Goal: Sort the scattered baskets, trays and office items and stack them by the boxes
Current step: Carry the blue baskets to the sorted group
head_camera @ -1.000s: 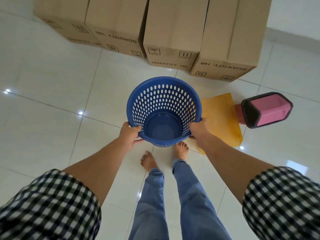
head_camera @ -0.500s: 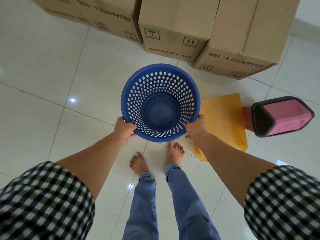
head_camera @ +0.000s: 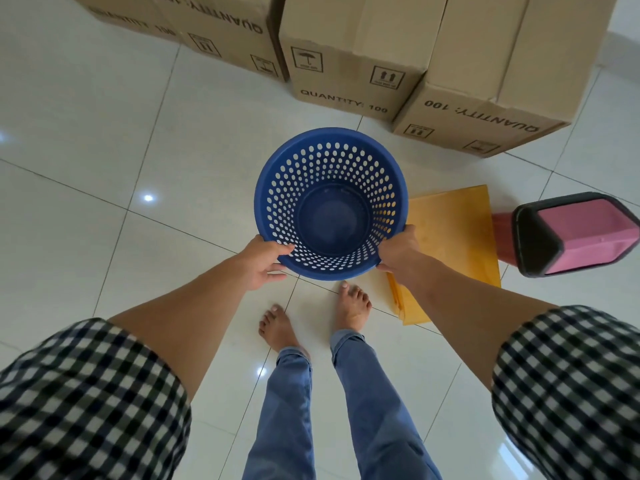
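Observation:
A round blue perforated basket (head_camera: pixel 330 202) hangs upright above the white tiled floor, held at its near rim from both sides. My left hand (head_camera: pixel 263 261) grips the rim on the left, thumb over the edge. My right hand (head_camera: pixel 398 252) grips the rim on the right. The basket is empty inside. A row of brown cardboard boxes (head_camera: pixel 353 57) stands just beyond it. A yellow padded envelope (head_camera: pixel 453 237) lies flat on the floor to the right, partly under my right arm. A pink bin with a black rim (head_camera: pixel 571 233) lies on its side further right.
My bare feet (head_camera: pixel 311 317) stand on the tiles right below the basket. Open white floor (head_camera: pixel 86 161) stretches to the left of the basket and in front of the boxes.
I have stepped closer to the boxes, so they fill more of the top of the view. The basket stays in both hands and now sits more level.

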Demonstrator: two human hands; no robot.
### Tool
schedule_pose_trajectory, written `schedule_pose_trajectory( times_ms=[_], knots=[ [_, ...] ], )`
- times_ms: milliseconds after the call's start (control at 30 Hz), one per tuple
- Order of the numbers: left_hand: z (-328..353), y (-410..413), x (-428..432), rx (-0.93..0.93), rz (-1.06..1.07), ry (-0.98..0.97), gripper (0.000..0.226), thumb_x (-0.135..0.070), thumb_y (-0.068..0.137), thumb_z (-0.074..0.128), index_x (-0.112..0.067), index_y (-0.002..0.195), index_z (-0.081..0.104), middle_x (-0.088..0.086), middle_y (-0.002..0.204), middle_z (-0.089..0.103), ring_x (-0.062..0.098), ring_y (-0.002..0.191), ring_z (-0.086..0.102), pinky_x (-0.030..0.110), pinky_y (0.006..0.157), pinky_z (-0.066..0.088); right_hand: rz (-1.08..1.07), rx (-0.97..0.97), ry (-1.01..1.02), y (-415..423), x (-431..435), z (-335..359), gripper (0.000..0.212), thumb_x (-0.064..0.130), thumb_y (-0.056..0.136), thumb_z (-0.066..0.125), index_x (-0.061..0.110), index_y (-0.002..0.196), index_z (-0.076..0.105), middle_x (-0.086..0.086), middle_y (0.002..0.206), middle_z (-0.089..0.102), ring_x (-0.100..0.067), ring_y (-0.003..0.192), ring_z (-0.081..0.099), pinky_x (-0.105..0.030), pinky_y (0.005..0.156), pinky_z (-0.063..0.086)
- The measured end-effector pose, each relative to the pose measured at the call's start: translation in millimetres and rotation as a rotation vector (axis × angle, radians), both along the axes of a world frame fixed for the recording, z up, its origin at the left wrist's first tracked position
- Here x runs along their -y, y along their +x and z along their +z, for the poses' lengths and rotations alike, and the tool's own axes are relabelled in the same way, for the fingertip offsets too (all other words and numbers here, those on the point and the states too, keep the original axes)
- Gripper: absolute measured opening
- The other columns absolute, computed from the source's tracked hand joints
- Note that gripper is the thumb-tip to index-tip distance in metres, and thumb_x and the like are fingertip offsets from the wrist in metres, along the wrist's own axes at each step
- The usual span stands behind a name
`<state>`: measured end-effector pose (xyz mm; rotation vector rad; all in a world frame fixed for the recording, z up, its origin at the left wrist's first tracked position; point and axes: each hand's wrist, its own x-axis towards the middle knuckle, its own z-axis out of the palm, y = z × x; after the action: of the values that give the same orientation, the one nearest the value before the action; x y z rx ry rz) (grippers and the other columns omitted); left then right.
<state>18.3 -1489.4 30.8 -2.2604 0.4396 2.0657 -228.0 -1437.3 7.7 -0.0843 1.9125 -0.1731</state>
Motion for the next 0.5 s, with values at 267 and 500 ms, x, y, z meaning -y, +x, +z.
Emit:
schedule_pose_trajectory(
  times_ms=[267, 500],
  knots=[
    [6, -8, -7, 0.035, 0.005, -0.099, 0.054, -0.021, 0.091, 0.072, -0.026, 0.137, 0.044, -0.004, 0.132, 0.054, 0.019, 0.117, 0.047, 0.045, 0.097, 0.044, -0.029, 0.05, -0.015, 18, -17, 12, 0.062, 0.012, 0.091, 0.068, 0.018, 0.142, 0.032, 0.003, 0.111, 0.051, -0.023, 0.105, 0.052, -0.042, 0.08, 0.058],
    [53, -6, -20, 0.053, -0.255, -0.306, 0.041, -0.02, 0.093, 0.069, -0.03, 0.125, 0.046, -0.017, 0.104, 0.055, 0.014, 0.106, 0.051, 0.033, 0.084, 0.039, 0.18, -0.055, -0.137, 36, -33, 63, 0.073, 0.015, 0.092, 0.063, 0.013, 0.153, 0.023, -0.005, 0.123, 0.058, -0.028, 0.106, 0.06, -0.043, 0.089, 0.054]
  ],
)
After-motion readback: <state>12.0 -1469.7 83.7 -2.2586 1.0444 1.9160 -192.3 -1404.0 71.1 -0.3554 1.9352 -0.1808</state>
